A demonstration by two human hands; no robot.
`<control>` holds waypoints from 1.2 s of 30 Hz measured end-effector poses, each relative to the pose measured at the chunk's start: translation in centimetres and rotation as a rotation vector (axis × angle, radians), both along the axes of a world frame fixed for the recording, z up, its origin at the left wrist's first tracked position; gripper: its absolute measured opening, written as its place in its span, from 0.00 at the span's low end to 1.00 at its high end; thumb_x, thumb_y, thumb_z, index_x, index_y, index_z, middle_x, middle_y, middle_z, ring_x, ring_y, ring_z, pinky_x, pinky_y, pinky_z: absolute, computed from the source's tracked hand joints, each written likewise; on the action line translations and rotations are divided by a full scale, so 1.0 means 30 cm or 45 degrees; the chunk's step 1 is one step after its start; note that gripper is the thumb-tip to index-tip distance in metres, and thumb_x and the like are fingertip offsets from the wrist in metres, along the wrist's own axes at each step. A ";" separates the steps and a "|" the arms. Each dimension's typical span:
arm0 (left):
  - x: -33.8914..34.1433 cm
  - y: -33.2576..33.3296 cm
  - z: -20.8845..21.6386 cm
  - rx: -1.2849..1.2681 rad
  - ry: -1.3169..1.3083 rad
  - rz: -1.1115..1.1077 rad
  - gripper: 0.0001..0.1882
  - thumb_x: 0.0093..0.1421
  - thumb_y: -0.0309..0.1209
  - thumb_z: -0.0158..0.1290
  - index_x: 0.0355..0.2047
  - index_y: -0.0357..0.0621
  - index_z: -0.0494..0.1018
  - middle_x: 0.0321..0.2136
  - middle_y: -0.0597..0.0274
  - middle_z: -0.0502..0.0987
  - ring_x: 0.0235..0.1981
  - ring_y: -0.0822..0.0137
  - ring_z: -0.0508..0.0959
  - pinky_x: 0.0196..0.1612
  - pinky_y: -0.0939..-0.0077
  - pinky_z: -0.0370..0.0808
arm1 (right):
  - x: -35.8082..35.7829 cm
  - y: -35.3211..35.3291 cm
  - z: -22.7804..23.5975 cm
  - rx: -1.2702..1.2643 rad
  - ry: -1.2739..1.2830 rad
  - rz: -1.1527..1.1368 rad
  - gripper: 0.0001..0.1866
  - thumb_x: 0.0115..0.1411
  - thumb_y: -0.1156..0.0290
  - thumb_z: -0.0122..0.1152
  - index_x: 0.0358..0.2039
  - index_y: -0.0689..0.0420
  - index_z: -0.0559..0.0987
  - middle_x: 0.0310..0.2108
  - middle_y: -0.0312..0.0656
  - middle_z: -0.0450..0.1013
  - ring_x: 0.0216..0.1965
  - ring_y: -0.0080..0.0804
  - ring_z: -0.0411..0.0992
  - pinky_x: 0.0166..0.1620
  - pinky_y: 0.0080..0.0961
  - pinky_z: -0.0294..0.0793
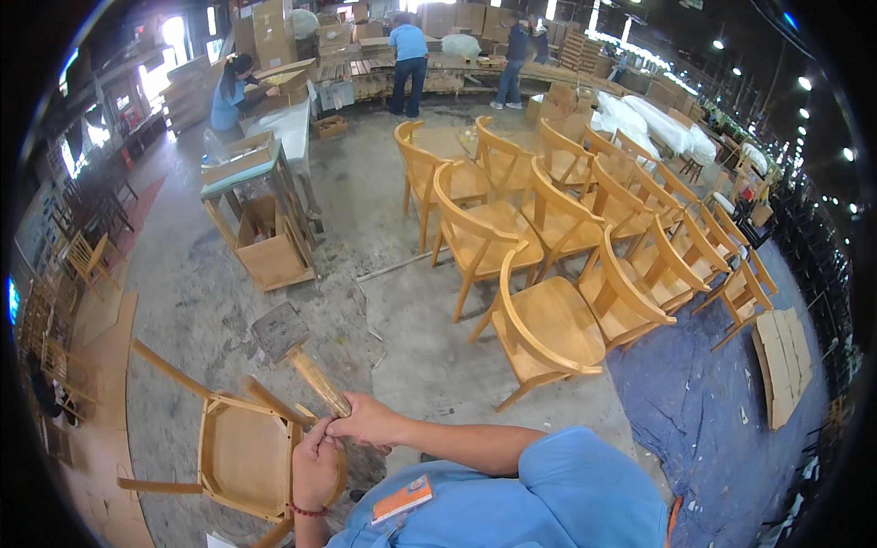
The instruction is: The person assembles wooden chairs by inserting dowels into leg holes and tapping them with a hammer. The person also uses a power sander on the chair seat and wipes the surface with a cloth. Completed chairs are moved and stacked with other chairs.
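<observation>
Just above the underside of the upturned wooden chair (245, 457), at its right-hand edge, the person's two hands meet. The right hand (367, 423) has its fingers wrapped round the lower end of the handle of a mallet (301, 359), whose worn, blocky grey head points away from the body, over the concrete floor (411, 388). The left hand (315, 468) has its fingers curled in, touching or just beside the right one; whether they pinch anything cannot be told. A red beaded bracelet (309, 511) circles the left wrist, and an orange-and-white badge (402, 500) lies on the person's blue shirt (585, 484).

The chair's legs splay outward, two of them to the left. Ahead and to the right stand rows of curved-back wooden chairs (553, 320), the nearest well apart from the hands. Beyond the mallet, a stand (213, 192) carries an open cardboard box (236, 169) on its top surface, with another carton (277, 260) lower down. A blue tarp (671, 402) covers the floor at right, where a flattened cardboard sheet (781, 365) lies. Farther off, co-workers (408, 66) stand near stacked boards and boxes.
</observation>
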State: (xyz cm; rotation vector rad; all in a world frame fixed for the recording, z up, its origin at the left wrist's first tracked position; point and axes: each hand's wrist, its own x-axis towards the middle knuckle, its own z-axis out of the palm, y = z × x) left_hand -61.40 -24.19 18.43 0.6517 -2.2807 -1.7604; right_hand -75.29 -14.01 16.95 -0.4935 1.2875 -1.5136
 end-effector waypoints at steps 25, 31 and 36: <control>0.247 -0.371 -0.094 -0.361 0.276 1.019 0.11 0.66 0.32 0.49 0.43 0.39 0.73 0.35 0.59 0.78 0.40 0.66 0.76 0.46 0.74 0.72 | 0.024 -0.175 -0.116 0.022 0.333 0.108 0.08 0.63 0.69 0.53 0.39 0.59 0.71 0.22 0.35 0.66 0.15 0.18 0.63 0.16 0.19 0.63; 0.025 -0.571 -0.175 -0.185 0.301 0.777 0.13 0.67 0.35 0.47 0.46 0.42 0.74 0.34 0.66 0.77 0.25 0.75 0.71 0.32 0.78 0.70 | -0.008 -0.107 -0.060 -0.143 0.356 0.086 0.14 0.66 0.66 0.52 0.48 0.59 0.68 0.21 0.34 0.66 0.14 0.17 0.63 0.15 0.17 0.63; -0.082 -0.636 -0.206 0.517 0.252 0.501 0.12 0.68 0.34 0.45 0.48 0.44 0.72 0.35 0.71 0.76 0.15 0.82 0.60 0.18 0.84 0.58 | -0.018 0.006 -0.170 0.116 0.296 -0.036 0.14 0.66 0.68 0.52 0.49 0.58 0.69 0.20 0.33 0.65 0.12 0.16 0.61 0.13 0.16 0.60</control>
